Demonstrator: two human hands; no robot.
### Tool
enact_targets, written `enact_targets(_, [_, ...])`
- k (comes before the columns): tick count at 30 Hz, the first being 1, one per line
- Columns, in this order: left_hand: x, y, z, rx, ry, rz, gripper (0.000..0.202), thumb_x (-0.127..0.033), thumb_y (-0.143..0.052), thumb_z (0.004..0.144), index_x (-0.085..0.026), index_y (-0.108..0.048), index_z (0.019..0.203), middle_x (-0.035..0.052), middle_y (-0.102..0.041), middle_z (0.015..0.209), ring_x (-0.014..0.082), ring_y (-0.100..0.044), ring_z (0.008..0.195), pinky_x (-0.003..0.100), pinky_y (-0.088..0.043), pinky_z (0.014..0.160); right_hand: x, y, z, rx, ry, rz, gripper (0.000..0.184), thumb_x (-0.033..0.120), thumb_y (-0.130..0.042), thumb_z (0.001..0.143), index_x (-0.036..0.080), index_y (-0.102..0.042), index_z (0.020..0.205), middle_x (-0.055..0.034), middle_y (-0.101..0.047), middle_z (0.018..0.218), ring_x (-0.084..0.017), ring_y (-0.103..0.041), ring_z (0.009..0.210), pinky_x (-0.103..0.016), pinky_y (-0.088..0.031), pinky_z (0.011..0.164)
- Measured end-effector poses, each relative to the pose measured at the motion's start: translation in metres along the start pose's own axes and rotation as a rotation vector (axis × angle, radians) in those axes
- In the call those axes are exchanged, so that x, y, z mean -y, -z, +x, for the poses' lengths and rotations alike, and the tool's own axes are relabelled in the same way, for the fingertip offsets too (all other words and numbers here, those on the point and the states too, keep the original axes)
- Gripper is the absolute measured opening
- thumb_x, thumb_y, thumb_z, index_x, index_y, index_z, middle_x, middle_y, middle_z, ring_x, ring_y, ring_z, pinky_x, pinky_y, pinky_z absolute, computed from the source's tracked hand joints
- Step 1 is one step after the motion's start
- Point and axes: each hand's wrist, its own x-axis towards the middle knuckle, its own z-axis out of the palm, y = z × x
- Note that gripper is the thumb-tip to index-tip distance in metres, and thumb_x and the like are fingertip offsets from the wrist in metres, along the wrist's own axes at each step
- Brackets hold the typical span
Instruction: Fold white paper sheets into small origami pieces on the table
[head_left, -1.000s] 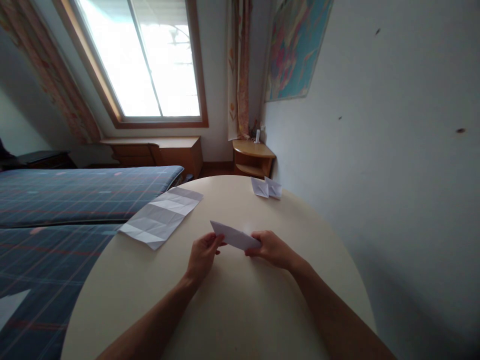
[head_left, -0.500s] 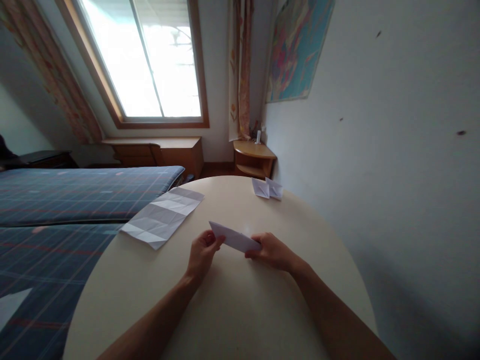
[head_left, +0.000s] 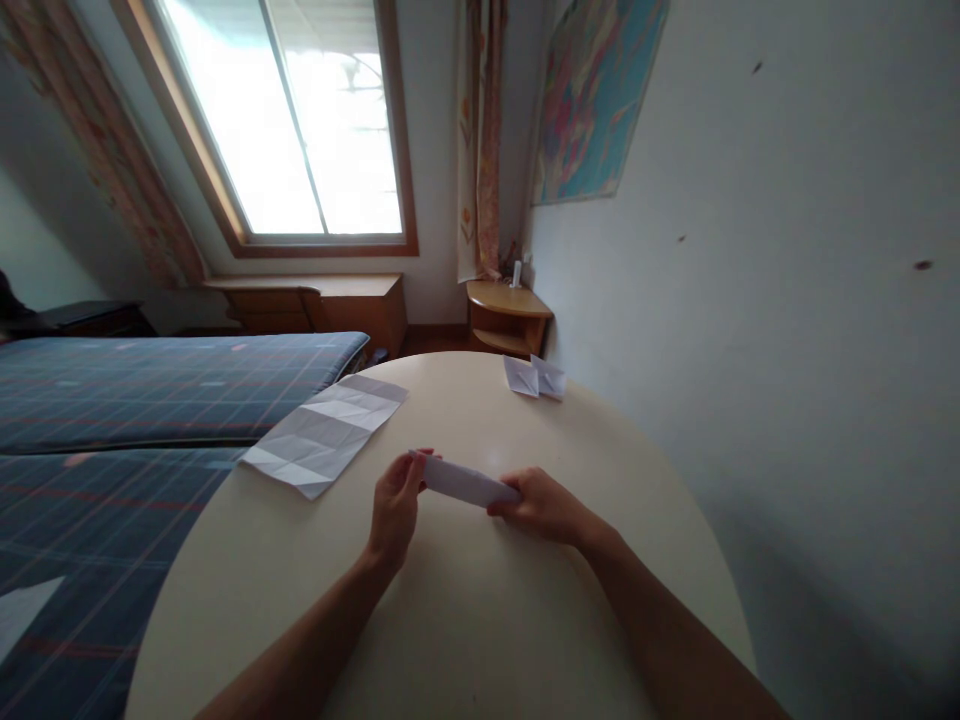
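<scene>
A narrow strip of folded white paper [head_left: 465, 484] is stretched between my two hands, a little above the round cream table [head_left: 480, 620]. At its left end my left hand [head_left: 397, 498] pinches the corner, the thumb on the near face and the fingers behind. My right hand [head_left: 536, 503] grips the other end, its thumb along the upper edge and its fingers curled underneath. Part of each end is hidden by the fingers.
A creased sheet of paper [head_left: 326, 435] lies at the table's left edge. Two folded paper pieces [head_left: 535, 377] stand at the far edge. A bed with a plaid cover [head_left: 150, 400] is on the left; a wall [head_left: 810, 350] rises on the right.
My left hand has shifted its hold up to the paper's left corner, which it now covers. That end has dropped slightly. The right hand has barely moved.
</scene>
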Motion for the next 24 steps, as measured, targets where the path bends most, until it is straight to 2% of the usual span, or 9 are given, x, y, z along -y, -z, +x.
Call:
enact_targets(4, [0.004, -0.005, -0.002, 0.087, 0.088, -0.018, 0.064, -0.049, -0.079, 0.069, -0.017, -0.057, 0.121, 0.0116, -0.070, 0.110, 0.0206, -0.068, 0.093, 0.033, -0.052, 0.083, 0.003, -0.003, 0.003, -0.098, 0.024, -0.048, 0.017, 0.027, -0.058, 0.086, 0.020, -0.073, 0.085, -0.0013, -0.072, 0.075, -0.015, -0.063, 0.065, -0.023, -0.038, 0.058])
enact_targets(7, [0.007, -0.011, -0.008, 0.119, 0.197, -0.037, 0.076, -0.046, -0.083, 0.067, -0.018, -0.049, 0.129, 0.0183, -0.063, 0.127, 0.0238, -0.069, 0.098, 0.034, -0.053, 0.082, 0.009, -0.008, 0.005, -0.194, 0.003, -0.145, 0.025, 0.030, -0.049, 0.094, 0.020, -0.072, 0.090, -0.0037, -0.073, 0.080, -0.017, -0.065, 0.069, -0.024, -0.042, 0.063])
enact_targets(10, [0.007, -0.016, -0.014, 0.147, 0.243, -0.096, 0.079, -0.043, -0.083, 0.068, -0.019, -0.045, 0.133, 0.0207, -0.058, 0.134, 0.0264, -0.068, 0.104, 0.037, -0.052, 0.087, 0.013, -0.015, 0.005, -0.273, 0.018, -0.265, 0.029, 0.030, -0.044, 0.098, 0.021, -0.072, 0.097, -0.0070, -0.074, 0.089, -0.020, -0.066, 0.081, -0.028, -0.047, 0.072])
enact_targets(12, [0.006, -0.017, -0.017, 0.153, 0.259, -0.124, 0.077, -0.044, -0.083, 0.068, -0.019, -0.046, 0.131, 0.0197, -0.061, 0.130, 0.0267, -0.068, 0.104, 0.039, -0.052, 0.090, 0.015, -0.020, 0.005, -0.300, 0.109, -0.277, 0.029, 0.026, -0.045, 0.098, 0.022, -0.069, 0.113, -0.0086, -0.073, 0.106, -0.022, -0.065, 0.098, -0.032, -0.049, 0.085])
enact_targets(14, [0.005, -0.017, -0.018, 0.148, 0.264, -0.142, 0.072, -0.045, -0.083, 0.068, -0.019, -0.049, 0.125, 0.0173, -0.064, 0.125, 0.0259, -0.069, 0.103, 0.039, -0.052, 0.090, 0.015, -0.024, 0.006, -0.312, 0.223, -0.266, 0.036, 0.021, -0.045, 0.097, 0.023, -0.060, 0.130, -0.0090, -0.067, 0.123, -0.022, -0.059, 0.113, -0.036, -0.047, 0.097])
enact_targets(16, [0.004, -0.016, -0.017, 0.144, 0.253, -0.150, 0.064, -0.046, -0.082, 0.068, -0.019, -0.051, 0.118, 0.0145, -0.066, 0.120, 0.0243, -0.069, 0.100, 0.039, -0.053, 0.090, 0.016, -0.027, 0.006, -0.295, 0.310, -0.264, 0.044, 0.018, -0.044, 0.097, 0.022, -0.050, 0.141, -0.0091, -0.061, 0.133, -0.022, -0.055, 0.121, -0.040, -0.044, 0.104])
enact_targets(20, [0.001, -0.016, -0.016, 0.137, 0.219, -0.149, 0.057, -0.044, -0.083, 0.067, -0.019, -0.053, 0.108, 0.0108, -0.065, 0.117, 0.0215, -0.070, 0.092, 0.037, -0.057, 0.082, 0.018, -0.031, 0.006, -0.270, 0.382, -0.238, 0.053, 0.013, -0.045, 0.095, 0.024, -0.039, 0.147, -0.0083, -0.054, 0.142, -0.021, -0.050, 0.128, -0.043, -0.042, 0.108])
enact_targets(24, [0.002, -0.016, -0.016, 0.156, 0.181, -0.131, 0.056, -0.041, -0.084, 0.066, -0.019, -0.054, 0.107, 0.0106, -0.064, 0.117, 0.0219, -0.069, 0.093, 0.033, -0.058, 0.076, 0.024, -0.030, 0.004, -0.303, 0.406, -0.180, 0.048, 0.023, -0.055, 0.094, 0.024, -0.045, 0.141, -0.0097, -0.056, 0.139, -0.022, -0.050, 0.128, -0.043, -0.042, 0.107])
